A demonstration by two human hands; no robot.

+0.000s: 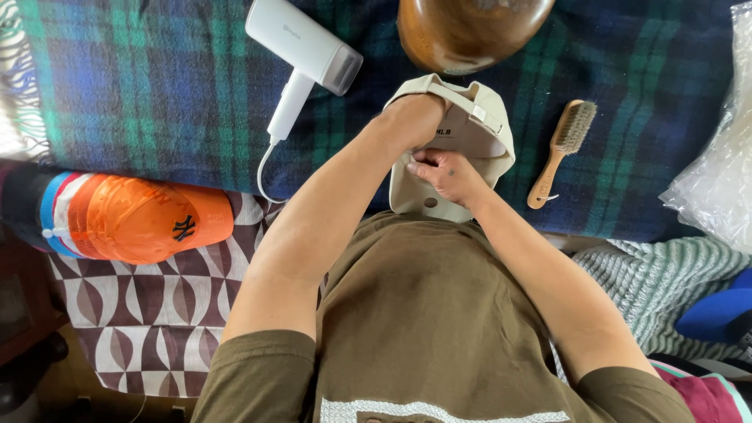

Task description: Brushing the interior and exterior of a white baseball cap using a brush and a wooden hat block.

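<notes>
The left hand [411, 119] was tucked inside the cream cap [478, 145], holding it up over the plaid blanket [157, 94]. The right hand [446, 174] pinched its inner band, which looked mid-check; the grip needed to stay gentle

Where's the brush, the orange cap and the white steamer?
Brush [565, 139], head view, on its wooden back.
Orange cap [145, 219], head view, on its crown.
White steamer [301, 39], head view, on its body.

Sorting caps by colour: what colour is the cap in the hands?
Cream, or off-white: the cap held by the left hand and right hand, in the head view.
</notes>
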